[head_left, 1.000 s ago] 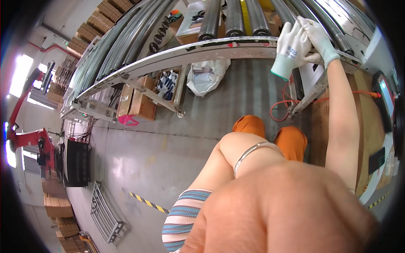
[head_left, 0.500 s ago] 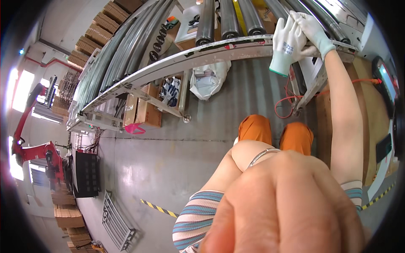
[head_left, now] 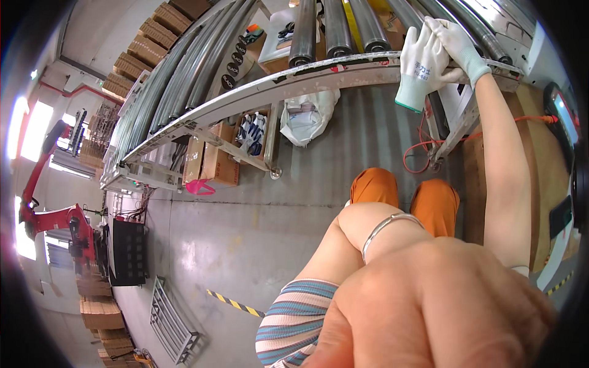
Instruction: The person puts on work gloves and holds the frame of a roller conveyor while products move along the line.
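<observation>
I have the gloved right hand (head_left: 459, 50) closed on a loose white glove (head_left: 421, 70) near its fingers, leaving the cuff (head_left: 410, 100) hanging free before the conveyor rail (head_left: 343, 73), but can't tell the grip of the blurred bare left hand (head_left: 435, 300).

Grey floor (head_left: 245, 236), striped floor tape (head_left: 236, 303); pale walls (head_left: 58, 273), bright windows (head_left: 38, 132) at far left

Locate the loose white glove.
The loose white glove is at the head view's upper right, against the gloved right hand, by the conveyor frame.

Gloved right hand (head_left: 455, 48) touching white glove (head_left: 421, 70); left hand (head_left: 438, 300) bare.
</observation>
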`<action>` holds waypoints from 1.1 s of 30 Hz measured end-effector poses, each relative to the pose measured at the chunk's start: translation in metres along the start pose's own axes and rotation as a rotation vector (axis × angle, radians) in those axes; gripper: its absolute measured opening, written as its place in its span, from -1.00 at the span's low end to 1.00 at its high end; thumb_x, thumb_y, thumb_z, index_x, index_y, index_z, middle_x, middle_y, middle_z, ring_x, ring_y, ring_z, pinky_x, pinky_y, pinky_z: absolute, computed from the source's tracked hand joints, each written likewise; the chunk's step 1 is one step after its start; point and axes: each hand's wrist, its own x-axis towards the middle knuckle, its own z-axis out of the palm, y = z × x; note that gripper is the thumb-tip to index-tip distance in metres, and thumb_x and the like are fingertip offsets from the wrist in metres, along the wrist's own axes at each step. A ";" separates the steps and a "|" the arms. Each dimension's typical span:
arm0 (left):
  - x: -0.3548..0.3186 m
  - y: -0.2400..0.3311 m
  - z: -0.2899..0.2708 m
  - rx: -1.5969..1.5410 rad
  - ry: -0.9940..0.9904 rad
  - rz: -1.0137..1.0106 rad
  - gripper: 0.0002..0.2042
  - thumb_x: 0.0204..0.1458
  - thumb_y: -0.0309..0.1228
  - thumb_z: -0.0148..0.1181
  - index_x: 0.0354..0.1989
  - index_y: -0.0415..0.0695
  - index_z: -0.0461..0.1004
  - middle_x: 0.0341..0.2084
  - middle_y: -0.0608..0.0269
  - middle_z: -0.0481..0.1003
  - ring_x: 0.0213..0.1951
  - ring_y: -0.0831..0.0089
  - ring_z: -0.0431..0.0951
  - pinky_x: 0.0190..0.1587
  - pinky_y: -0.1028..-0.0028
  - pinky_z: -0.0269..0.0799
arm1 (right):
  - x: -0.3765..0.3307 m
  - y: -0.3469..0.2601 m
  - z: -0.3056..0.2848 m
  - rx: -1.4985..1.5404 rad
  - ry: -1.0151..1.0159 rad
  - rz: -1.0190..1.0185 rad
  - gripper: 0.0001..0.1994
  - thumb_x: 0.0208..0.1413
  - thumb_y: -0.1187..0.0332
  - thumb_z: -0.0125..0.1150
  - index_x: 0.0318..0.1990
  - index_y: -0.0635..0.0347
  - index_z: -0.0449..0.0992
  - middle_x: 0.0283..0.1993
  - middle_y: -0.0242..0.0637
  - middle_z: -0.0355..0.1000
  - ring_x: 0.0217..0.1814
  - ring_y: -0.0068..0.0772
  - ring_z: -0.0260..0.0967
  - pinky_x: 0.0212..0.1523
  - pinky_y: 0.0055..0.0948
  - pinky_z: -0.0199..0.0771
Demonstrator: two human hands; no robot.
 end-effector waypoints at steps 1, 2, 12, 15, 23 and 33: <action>0.001 -0.001 0.001 0.001 0.008 -0.006 -0.78 0.00 -0.38 -0.12 -0.30 -0.13 0.47 -0.25 0.20 0.45 -0.17 0.35 0.41 -0.08 0.40 0.24 | 0.000 -0.001 0.000 0.011 -0.006 0.007 -0.59 0.13 0.03 0.00 -0.16 0.24 0.43 -0.32 -0.39 0.41 -0.29 -0.63 0.33 -0.24 -0.56 0.36; 0.001 -0.001 -0.001 0.001 0.005 -0.007 -0.78 0.00 -0.37 -0.12 -0.30 -0.13 0.47 -0.24 0.21 0.45 -0.17 0.35 0.41 -0.07 0.40 0.24 | 0.000 0.000 0.001 0.024 -0.012 0.014 -0.59 0.13 0.02 0.00 -0.17 0.24 0.43 -0.32 -0.40 0.41 -0.28 -0.63 0.33 -0.24 -0.56 0.35; 0.002 -0.003 -0.011 -0.007 0.038 -0.044 -0.77 0.01 -0.35 -0.12 -0.28 -0.11 0.46 -0.23 0.23 0.44 -0.15 0.38 0.40 -0.05 0.40 0.21 | 0.006 0.003 0.002 0.036 -0.013 -0.022 -0.61 0.12 0.03 0.01 -0.19 0.21 0.42 -0.30 -0.41 0.41 -0.26 -0.62 0.34 -0.24 -0.56 0.36; 0.005 0.006 -0.008 -0.014 0.037 -0.030 -0.77 0.01 -0.34 -0.12 -0.27 -0.10 0.46 -0.23 0.24 0.44 -0.15 0.39 0.40 -0.04 0.40 0.21 | 0.002 0.013 0.001 -0.033 0.006 -0.041 -0.60 0.12 0.02 0.02 -0.17 0.23 0.41 -0.28 -0.41 0.41 -0.24 -0.61 0.34 -0.23 -0.56 0.36; -0.001 0.018 0.000 -0.053 -0.011 0.015 -0.76 0.02 -0.33 -0.13 -0.26 -0.08 0.46 -0.22 0.26 0.43 -0.13 0.41 0.38 -0.02 0.41 0.18 | 0.006 0.017 0.005 -0.101 0.078 -0.130 -0.57 0.08 0.02 0.08 -0.11 0.23 0.43 -0.25 -0.37 0.41 -0.21 -0.60 0.33 -0.12 -0.52 0.32; -0.005 0.026 -0.008 -0.126 0.010 0.069 -0.76 0.03 -0.30 -0.14 -0.24 -0.06 0.46 -0.21 0.29 0.43 -0.11 0.44 0.37 0.00 0.41 0.16 | -0.002 0.008 -0.001 -0.059 0.096 -0.040 -0.64 0.10 0.05 0.04 -0.27 0.23 0.45 -0.33 -0.36 0.42 -0.27 -0.62 0.33 -0.23 -0.53 0.35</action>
